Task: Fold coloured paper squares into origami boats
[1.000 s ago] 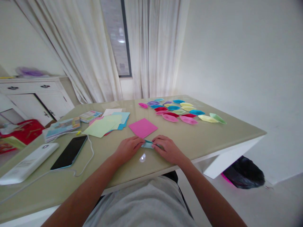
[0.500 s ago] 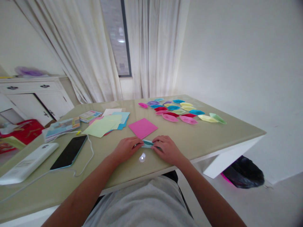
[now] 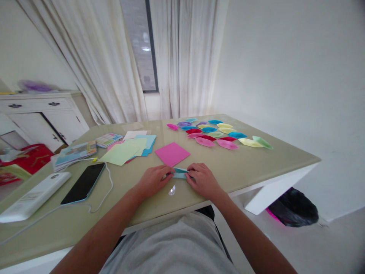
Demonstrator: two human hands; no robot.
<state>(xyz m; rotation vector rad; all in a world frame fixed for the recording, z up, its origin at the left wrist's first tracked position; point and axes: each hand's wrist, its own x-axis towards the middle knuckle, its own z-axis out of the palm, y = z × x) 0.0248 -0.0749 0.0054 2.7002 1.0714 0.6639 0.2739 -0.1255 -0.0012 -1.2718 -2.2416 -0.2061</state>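
Observation:
Between my two hands is a folded light-blue paper (image 3: 180, 175), narrow and slightly parted along its top, with a darker blue inside showing. My left hand (image 3: 154, 179) pinches its left end, and my right hand (image 3: 201, 179) grips the right end with thumb and fingers. Both ends are partly hidden by fingers. Just beyond the hands lies a flat pink paper square (image 3: 172, 153), turned cornerwise. Several folded paper boats (image 3: 205, 142) in pink, red, blue, yellow, green and purple sit at the far right of the table.
Loose coloured paper sheets (image 3: 125, 151) lie to the left, near booklets (image 3: 75, 154). A black phone (image 3: 83, 183), a white power bank (image 3: 35, 197) and a white cable (image 3: 110, 182) occupy the table's left side. A black bag (image 3: 296, 209) rests on the floor at right.
The light-blue paper's upper edge has opened a little wider, showing more of its inside. My right hand has shifted slightly to the right; the other things are where they were.

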